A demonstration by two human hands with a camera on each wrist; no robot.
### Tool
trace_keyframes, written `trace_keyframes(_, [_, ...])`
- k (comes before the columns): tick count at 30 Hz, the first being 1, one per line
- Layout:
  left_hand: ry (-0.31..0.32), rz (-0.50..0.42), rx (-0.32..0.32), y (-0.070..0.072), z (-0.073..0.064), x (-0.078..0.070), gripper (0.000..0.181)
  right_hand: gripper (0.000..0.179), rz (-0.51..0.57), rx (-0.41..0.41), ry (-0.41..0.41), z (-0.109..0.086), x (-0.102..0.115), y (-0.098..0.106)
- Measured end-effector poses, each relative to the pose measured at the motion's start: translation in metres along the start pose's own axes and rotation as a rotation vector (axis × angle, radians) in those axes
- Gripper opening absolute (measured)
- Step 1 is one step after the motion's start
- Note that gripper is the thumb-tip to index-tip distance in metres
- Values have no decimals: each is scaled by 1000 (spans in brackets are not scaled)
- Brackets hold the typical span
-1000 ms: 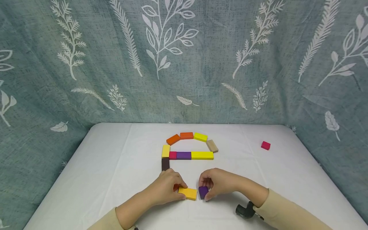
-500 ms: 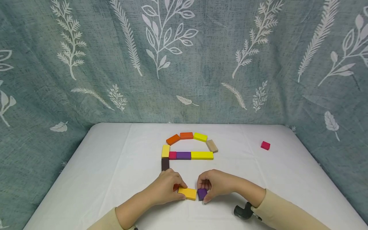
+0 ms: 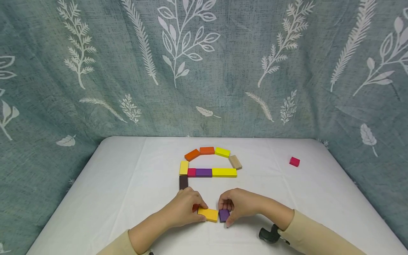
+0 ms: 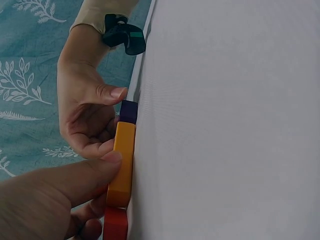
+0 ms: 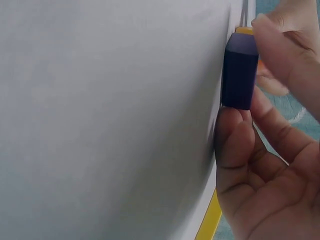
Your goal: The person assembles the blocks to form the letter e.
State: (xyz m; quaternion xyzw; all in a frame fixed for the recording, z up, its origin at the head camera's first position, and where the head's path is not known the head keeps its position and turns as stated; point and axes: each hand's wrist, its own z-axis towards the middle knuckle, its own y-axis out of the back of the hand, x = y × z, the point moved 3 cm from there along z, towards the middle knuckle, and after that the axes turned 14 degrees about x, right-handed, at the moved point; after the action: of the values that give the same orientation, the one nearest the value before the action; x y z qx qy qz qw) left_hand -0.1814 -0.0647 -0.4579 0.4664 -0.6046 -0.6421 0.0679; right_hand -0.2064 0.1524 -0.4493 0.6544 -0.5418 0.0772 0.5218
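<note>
Thumb and fingers of my left hand (image 3: 185, 207) pinch an orange-yellow wooden block (image 3: 208, 215) that lies flat on the table. At its left end is a red-orange block (image 4: 115, 225), mostly covered by that hand in the head view. My right hand (image 3: 242, 203) holds a small purple block (image 3: 224, 215) between thumb and fingers, right at the yellow block's other end. In the left wrist view the purple and yellow blocks look end to end; whether a thin gap is left I cannot tell.
Behind the hands, a dark brown block (image 3: 183, 182) joins a loop of blocks, including a long yellow block (image 3: 224, 172) and a tan block (image 3: 235, 162). A lone red block (image 3: 294, 162) lies far right on the white table (image 3: 127, 170). A patterned curtain (image 3: 204, 99) hangs behind.
My right hand has shifted the purple block slightly left and nearer, turning it more in line with the yellow block's end. My left hand stays in place.
</note>
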Motion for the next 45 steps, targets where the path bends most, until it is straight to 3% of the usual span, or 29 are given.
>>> trace_keyframes(33, [2, 1, 0, 1, 0, 2, 25, 34, 29, 11, -2, 0, 1, 3])
trace_keyframes(39, [19, 3, 13, 0, 1, 2, 25, 29, 29, -23, 12, -19, -1, 20])
trace_keyframes(45, [21, 8, 15, 0, 1, 2, 25, 26, 25, -178, 22, -52, -11, 49])
